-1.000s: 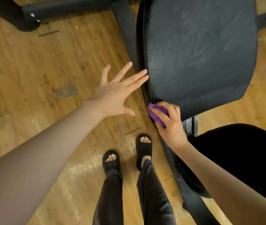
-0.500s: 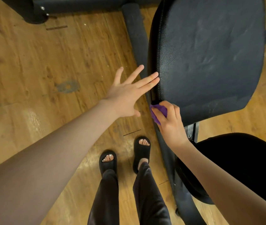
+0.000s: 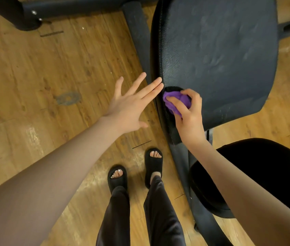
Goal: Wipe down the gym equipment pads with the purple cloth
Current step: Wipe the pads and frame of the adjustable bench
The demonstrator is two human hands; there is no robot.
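A large black padded seat (image 3: 217, 55) fills the upper right of the head view. My right hand (image 3: 188, 116) is closed on a bunched purple cloth (image 3: 176, 102) and presses it against the pad's near left edge. My left hand (image 3: 131, 103) is spread flat with fingers apart, holding nothing; its fingertips reach the pad's left side just left of the cloth. A second round black pad (image 3: 257, 174) sits lower right, partly covered by my right forearm.
A black metal frame bar (image 3: 137, 32) runs under the pad's left side, with a black base tube (image 3: 66, 8) across the top left. Wood floor (image 3: 43, 86) lies to the left. My feet in black sandals (image 3: 135, 171) stand beside the frame.
My right hand has slid the purple cloth up from the pad's lower left corner onto its left edge. My left hand stayed spread against the pad's side.
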